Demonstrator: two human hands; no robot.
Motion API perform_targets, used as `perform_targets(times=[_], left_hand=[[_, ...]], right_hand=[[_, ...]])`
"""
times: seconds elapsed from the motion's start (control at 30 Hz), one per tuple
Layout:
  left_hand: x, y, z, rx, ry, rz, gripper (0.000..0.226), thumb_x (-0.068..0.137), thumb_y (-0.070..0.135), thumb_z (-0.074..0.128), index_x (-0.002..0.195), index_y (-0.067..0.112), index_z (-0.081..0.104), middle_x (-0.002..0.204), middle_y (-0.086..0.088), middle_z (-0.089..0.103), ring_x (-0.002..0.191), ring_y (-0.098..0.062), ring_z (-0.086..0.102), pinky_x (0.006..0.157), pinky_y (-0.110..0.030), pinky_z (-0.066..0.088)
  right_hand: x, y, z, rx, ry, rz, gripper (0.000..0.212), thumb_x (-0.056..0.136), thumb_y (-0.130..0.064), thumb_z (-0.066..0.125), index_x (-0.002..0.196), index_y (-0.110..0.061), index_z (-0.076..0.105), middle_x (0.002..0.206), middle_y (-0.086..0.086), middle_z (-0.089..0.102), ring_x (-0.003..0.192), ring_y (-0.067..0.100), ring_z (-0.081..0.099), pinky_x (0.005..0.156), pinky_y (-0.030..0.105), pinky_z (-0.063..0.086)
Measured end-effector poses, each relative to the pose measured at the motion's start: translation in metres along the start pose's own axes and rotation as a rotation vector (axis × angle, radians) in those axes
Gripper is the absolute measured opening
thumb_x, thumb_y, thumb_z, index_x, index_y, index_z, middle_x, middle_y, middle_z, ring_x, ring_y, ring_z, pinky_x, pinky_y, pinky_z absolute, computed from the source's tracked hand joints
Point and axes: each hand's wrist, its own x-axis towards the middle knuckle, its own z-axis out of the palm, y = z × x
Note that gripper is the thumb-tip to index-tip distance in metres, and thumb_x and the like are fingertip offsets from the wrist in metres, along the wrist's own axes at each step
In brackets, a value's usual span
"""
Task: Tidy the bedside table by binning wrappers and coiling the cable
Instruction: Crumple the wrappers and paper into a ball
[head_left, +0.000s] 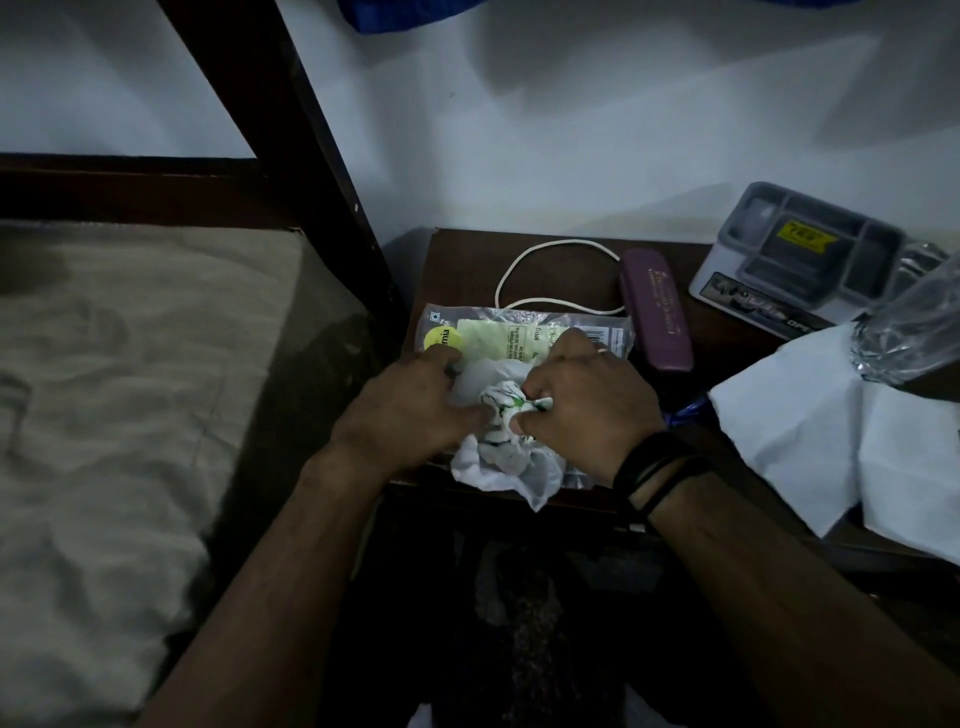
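Note:
A crumpled white wrapper with green print (506, 457) lies at the front edge of the dark bedside table (467, 260). Both hands are on it: my left hand (410, 405) pinches its left side and my right hand (582, 410) grips its top right, fingers curled into the plastic. Under it lies a flat clear packet with a yellow-green label (488, 332). A white cable (550, 270) loops loosely on the table behind the packet, untouched.
A purple case (657, 312) lies right of the packet. A grey compartment box (795, 254) stands at the back right, with white paper (821, 431) and a clear plastic bottle (914, 322) in front of it. A bed with a beige mattress (119, 389) fills the left.

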Motion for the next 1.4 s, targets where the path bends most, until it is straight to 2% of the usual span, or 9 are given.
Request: perform_targets(times=[0.2, 0.4, 0.6, 0.7, 0.9, 1.07, 1.13, 1.2, 1.4], left_hand=[[0.008, 0.005, 0.005, -0.081, -0.091, -0.076, 0.082, 0.058, 0.07, 0.083, 0.124, 0.028, 0.06, 0.126, 0.001, 0.052, 0.109, -0.016, 0.061, 0.099, -0.032, 0.052], [0.007, 0.01, -0.002, -0.189, 0.018, 0.007, 0.049, 0.072, 0.056, 0.082, 0.105, 0.023, 0.067, 0.098, 0.007, 0.075, 0.09, -0.011, 0.071, 0.083, -0.039, 0.059], [0.005, 0.019, -0.009, -0.714, 0.116, -0.016, 0.03, 0.084, 0.011, 0.08, 0.102, 0.016, 0.056, 0.091, 0.001, 0.07, 0.079, -0.003, 0.072, 0.063, -0.021, 0.056], [0.007, 0.025, -0.007, -0.961, 0.115, -0.042, 0.042, 0.082, 0.001, 0.079, 0.116, 0.011, 0.057, 0.108, -0.012, 0.074, 0.097, -0.028, 0.075, 0.075, -0.039, 0.062], [0.004, 0.035, -0.004, -1.086, -0.067, -0.055, 0.024, 0.093, 0.013, 0.069, 0.115, 0.024, 0.068, 0.088, 0.002, 0.078, 0.069, -0.013, 0.075, 0.048, -0.017, 0.051], [0.013, 0.033, -0.005, -1.149, 0.018, -0.094, 0.031, 0.091, 0.009, 0.068, 0.115, 0.028, 0.07, 0.1, 0.0, 0.079, 0.081, -0.022, 0.077, 0.056, -0.026, 0.058], [0.015, 0.034, -0.006, -1.182, 0.018, -0.108, 0.029, 0.092, 0.005, 0.065, 0.104, 0.03, 0.072, 0.089, 0.007, 0.08, 0.07, -0.016, 0.077, 0.048, -0.021, 0.054], [0.016, 0.035, -0.004, -1.188, 0.012, -0.092, 0.03, 0.095, 0.003, 0.06, 0.097, 0.03, 0.072, 0.082, 0.009, 0.079, 0.065, -0.012, 0.076, 0.047, -0.02, 0.053], [0.019, 0.036, -0.001, -1.193, 0.087, -0.066, 0.037, 0.096, 0.01, 0.053, 0.094, 0.037, 0.079, 0.093, 0.004, 0.079, 0.075, -0.026, 0.066, 0.054, -0.02, 0.042]], right_hand=[[0.0, 0.001, 0.002, 0.026, 0.006, -0.025, 0.027, 0.084, -0.045, 0.068, 0.104, -0.026, 0.068, 0.113, 0.005, 0.065, 0.107, 0.03, 0.062, 0.089, 0.039, 0.05], [0.004, 0.005, 0.004, 0.316, 0.129, -0.07, 0.026, 0.086, -0.027, 0.071, 0.112, -0.024, 0.07, 0.111, 0.002, 0.069, 0.105, 0.024, 0.064, 0.09, 0.037, 0.05], [0.009, 0.008, -0.007, 0.898, 0.109, -0.08, 0.024, 0.094, -0.028, 0.068, 0.117, -0.023, 0.07, 0.123, -0.007, 0.067, 0.117, 0.009, 0.062, 0.102, 0.038, 0.051], [0.009, 0.009, -0.012, 1.123, 0.112, -0.026, 0.022, 0.095, -0.015, 0.067, 0.117, -0.016, 0.069, 0.119, -0.001, 0.072, 0.108, 0.014, 0.069, 0.093, 0.036, 0.058], [0.009, 0.013, -0.011, 1.299, 0.12, 0.038, 0.045, 0.088, -0.018, 0.074, 0.128, -0.026, 0.056, 0.123, 0.006, 0.069, 0.111, 0.024, 0.069, 0.087, 0.042, 0.057], [0.009, 0.023, -0.02, 1.322, 0.044, 0.102, 0.044, 0.087, -0.003, 0.074, 0.117, -0.032, 0.059, 0.117, -0.002, 0.069, 0.098, 0.016, 0.072, 0.072, 0.034, 0.058], [0.011, 0.025, -0.025, 1.373, 0.144, 0.226, 0.013, 0.091, -0.01, 0.071, 0.088, -0.022, 0.066, 0.092, 0.005, 0.068, 0.077, 0.02, 0.067, 0.071, 0.03, 0.053], [0.011, 0.026, -0.028, 1.503, 0.167, 0.425, 0.018, 0.091, -0.025, 0.073, 0.076, -0.019, 0.064, 0.08, 0.014, 0.056, 0.061, 0.023, 0.053, 0.073, 0.036, 0.047], [0.006, 0.023, -0.042, 1.737, -0.176, 0.474, 0.037, 0.079, -0.059, 0.07, 0.089, -0.024, 0.069, 0.07, 0.001, 0.052, 0.063, 0.014, 0.049, 0.084, 0.038, 0.046]])
